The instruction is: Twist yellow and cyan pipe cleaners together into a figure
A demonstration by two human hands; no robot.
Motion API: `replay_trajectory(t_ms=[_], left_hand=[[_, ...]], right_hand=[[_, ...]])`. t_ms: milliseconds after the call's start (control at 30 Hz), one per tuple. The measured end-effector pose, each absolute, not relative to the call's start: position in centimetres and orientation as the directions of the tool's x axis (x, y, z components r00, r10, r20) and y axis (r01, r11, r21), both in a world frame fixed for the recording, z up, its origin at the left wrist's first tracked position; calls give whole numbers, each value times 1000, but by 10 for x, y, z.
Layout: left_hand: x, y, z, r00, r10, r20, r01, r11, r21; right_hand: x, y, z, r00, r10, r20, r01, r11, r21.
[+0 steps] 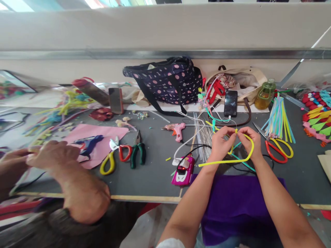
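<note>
Above the purple cloth (240, 203), the left hand (219, 144) and right hand (249, 139) are pinching the yellow pipe cleaner (232, 160) closed, keeping its loop in shape. Behind, scissors (278, 151) and a dotted bag (168, 81) are lying.

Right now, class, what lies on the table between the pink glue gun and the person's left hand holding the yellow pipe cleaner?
In the head view, a bundle of thin silvery wires lies between the pink glue gun and the left hand, crossed by a white cable.
</note>
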State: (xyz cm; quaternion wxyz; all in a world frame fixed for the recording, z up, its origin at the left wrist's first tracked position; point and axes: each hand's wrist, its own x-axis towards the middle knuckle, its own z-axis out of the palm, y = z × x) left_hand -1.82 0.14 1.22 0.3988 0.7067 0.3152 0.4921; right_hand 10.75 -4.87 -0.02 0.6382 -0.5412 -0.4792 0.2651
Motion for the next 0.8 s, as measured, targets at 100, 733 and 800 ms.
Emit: replay_trajectory(t_ms=[100,733,800], left_hand=[[-19,2,13,322,848,421,50,-459,887],[-23,3,22,346,768,539,17,-579,815],[-25,1,27,363,731,578,41,-632,774]], right_hand=[[107,-49,1,402,856,324,196,265,-944],[107,-50,4,413,882,228,-30,263,-964],[109,-51,5,398,890,224,-52,265,-963]])
